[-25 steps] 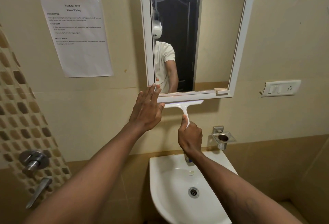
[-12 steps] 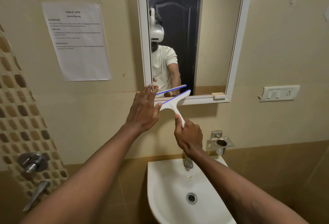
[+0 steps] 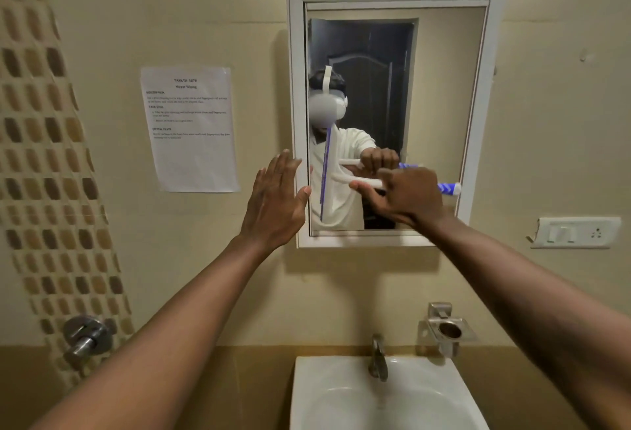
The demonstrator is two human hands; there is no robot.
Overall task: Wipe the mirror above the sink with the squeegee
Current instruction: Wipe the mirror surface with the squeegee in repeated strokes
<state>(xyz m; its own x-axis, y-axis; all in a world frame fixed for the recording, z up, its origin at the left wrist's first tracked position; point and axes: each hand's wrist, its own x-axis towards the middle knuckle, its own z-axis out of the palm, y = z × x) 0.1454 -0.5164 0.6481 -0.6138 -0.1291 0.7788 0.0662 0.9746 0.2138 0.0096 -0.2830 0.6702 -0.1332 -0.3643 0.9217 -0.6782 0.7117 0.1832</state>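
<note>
A white-framed mirror (image 3: 444, 88) hangs on the beige wall above the white sink (image 3: 382, 399). My right hand (image 3: 406, 197) is shut on the handle of a white squeegee (image 3: 329, 184). Its blue-edged blade stands vertical against the glass near the mirror's left side, and the blue-striped handle end sticks out to the right. My left hand (image 3: 275, 204) is open, fingers spread, flat against the mirror's left frame edge and the wall. The glass reflects a person in a white shirt holding the squeegee.
A printed paper sheet (image 3: 191, 129) is taped to the wall left of the mirror. A switch plate (image 3: 577, 232) sits at the right. A metal holder (image 3: 447, 330) and tap (image 3: 378, 358) are above the sink. A chrome valve (image 3: 85, 337) projects from the mosaic strip.
My right hand lifted the squeegee from below the mirror's bottom frame onto the glass and turned its blade from horizontal to vertical. My left hand slid up along the left frame. The view tilted upward.
</note>
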